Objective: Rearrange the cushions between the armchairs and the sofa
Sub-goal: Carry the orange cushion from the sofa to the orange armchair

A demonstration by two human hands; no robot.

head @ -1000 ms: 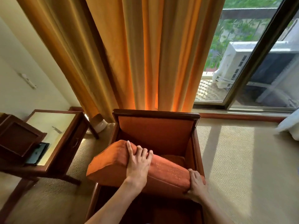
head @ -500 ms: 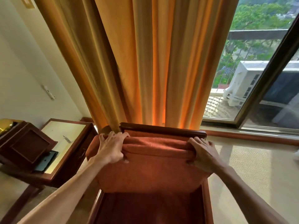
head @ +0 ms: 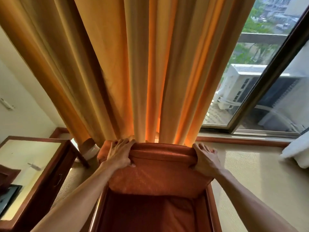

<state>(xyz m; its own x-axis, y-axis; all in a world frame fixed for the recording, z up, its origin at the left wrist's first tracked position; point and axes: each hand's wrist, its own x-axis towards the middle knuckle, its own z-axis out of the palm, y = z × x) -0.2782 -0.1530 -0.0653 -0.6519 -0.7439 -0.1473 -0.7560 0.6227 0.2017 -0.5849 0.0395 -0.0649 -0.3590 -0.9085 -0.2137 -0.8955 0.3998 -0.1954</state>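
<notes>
My left hand (head: 119,154) and right hand (head: 206,159) clamp the orange cushion's (head: 158,174) top edge, hands apart; armchair (head: 211,213) below them.

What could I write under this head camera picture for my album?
Both hands grip the orange cushion upright against the armchair.

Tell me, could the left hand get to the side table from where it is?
Probably yes, once it lets go. The left hand grips the cushion's top edge, and the side table stands just left of the armchair with nothing seen between them. The right hand holds the other corner.
</notes>
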